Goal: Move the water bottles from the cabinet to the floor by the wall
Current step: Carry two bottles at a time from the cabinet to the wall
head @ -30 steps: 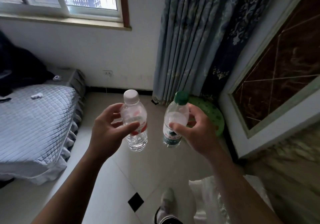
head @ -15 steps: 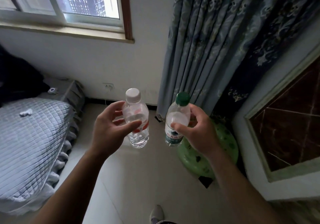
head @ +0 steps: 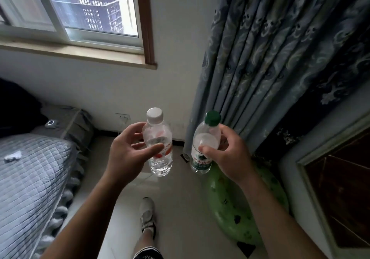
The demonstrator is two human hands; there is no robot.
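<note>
My left hand point(head: 128, 150) grips a clear water bottle with a white cap and a red label point(head: 159, 144). It stays upright in the air above the tiled floor point(head: 180, 208). My right hand point(head: 228, 154) holds a second clear bottle with a green cap and green label point(head: 204, 144), also upright, just right of the first. The white wall under the window point(head: 100, 90) stands straight ahead, with a dark skirting strip at its foot.
A bed with a grey quilted cover point(head: 30, 178) fills the left side. A blue patterned curtain point(head: 270, 58) hangs ahead on the right, with a green inflatable ring point(head: 236, 208) on the floor below it. A framed dark panel point(head: 340, 188) leans at the right. My shoe point(head: 147, 214) is on the floor.
I have stepped closer to the wall: window, curtain and green ring have grown and shifted down in view. Both bottles stay upright in my hands.
</note>
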